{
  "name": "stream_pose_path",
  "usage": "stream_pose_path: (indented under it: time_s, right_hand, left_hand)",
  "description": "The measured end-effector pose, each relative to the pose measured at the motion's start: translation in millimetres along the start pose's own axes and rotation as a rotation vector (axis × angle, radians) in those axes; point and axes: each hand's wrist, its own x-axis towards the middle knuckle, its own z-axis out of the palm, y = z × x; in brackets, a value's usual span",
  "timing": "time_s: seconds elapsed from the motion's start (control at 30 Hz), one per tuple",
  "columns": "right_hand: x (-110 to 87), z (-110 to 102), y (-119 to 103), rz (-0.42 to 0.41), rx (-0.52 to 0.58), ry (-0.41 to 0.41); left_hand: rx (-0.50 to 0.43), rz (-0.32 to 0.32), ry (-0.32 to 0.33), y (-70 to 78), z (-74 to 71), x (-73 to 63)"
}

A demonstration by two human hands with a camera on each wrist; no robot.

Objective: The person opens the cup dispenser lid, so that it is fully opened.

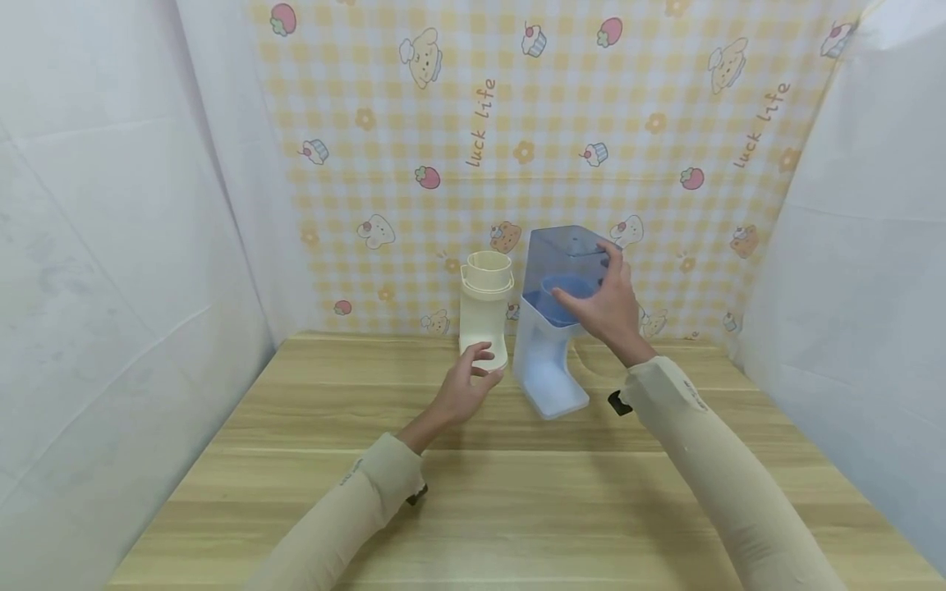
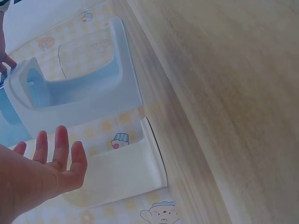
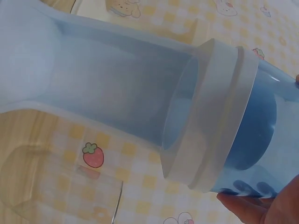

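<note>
A light blue and white stand (image 1: 550, 369), with an open front and flat foot, is on the wooden table. Its translucent blue cover (image 1: 565, 258) is at the top, with a round darker blue part showing through. Around this cover my right hand (image 1: 609, 304) holds with thumb and fingers spread to its sides; the right wrist view shows the cover (image 3: 280, 135) against the stand's pale rim (image 3: 212, 116). Beside it is a cream boot-shaped stand (image 1: 484, 316) with a round top opening and thin handle. My left hand (image 1: 461, 390) hovers before its foot, fingers loosely bent, holding nothing.
A clear plastic container (image 3: 65, 182) is behind the blue stand, partly hidden in the head view. Patterned yellow check cloth (image 1: 369, 189) hangs at the table's back edge. White sheets (image 1: 118, 287) close off both sides.
</note>
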Motion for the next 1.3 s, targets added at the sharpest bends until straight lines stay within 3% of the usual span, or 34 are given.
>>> stream_pose_path:
  time_s: [0.53, 1.0, 1.3]
  right_hand:
    - [-5.3, -5.4, 4.1, -0.12, 0.091, -0.01]
    - [-9.2, -11.5, 4.0, -0.164, 0.134, -0.061]
    - [-10.6, -13.8, 5.8, -0.2, 0.17, -0.09]
  left_hand:
    - [-0.018, -0.02, -0.012, 2.5, -2.2, -5.9]
    - [-0.011, -0.034, -0.005, 2.9, -21.7, -12.1]
    - [-0.044, -0.043, -0.028, 23.9, -30.9, -21.0]
